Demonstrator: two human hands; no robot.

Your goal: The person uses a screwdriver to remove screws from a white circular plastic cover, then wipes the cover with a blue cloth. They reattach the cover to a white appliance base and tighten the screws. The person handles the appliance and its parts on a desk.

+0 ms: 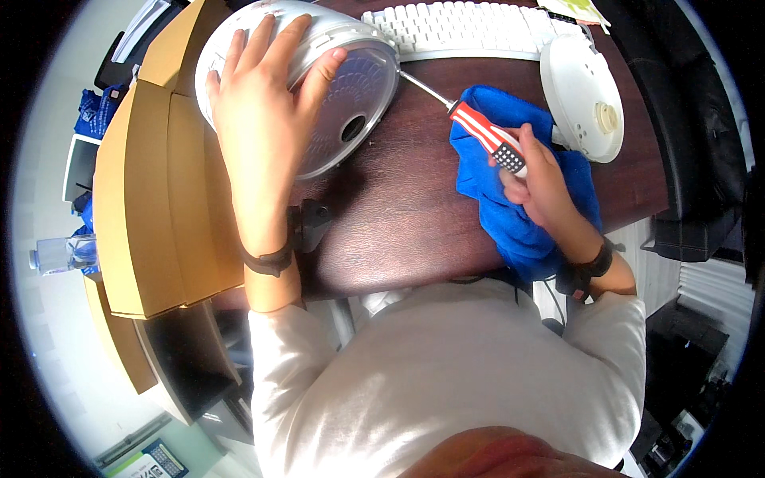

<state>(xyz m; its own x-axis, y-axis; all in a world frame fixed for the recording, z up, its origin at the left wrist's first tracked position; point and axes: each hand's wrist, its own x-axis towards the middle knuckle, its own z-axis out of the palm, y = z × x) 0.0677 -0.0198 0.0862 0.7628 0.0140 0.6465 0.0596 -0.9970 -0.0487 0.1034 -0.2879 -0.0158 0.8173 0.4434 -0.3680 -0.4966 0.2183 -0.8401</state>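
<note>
Left hand lies spread flat on white housing, tipped on desk. Right hand fingers wrap screwdriver (striped handle), tip seemingly touching housing rim; blue cloth underneath.

- A dark wooden desk fills the centre under even light.
- Left of the desk, tan cardboard boxes are stacked.
- Right of the desk, a black chair stands.
- Below the desk, pale floor shows.
</note>
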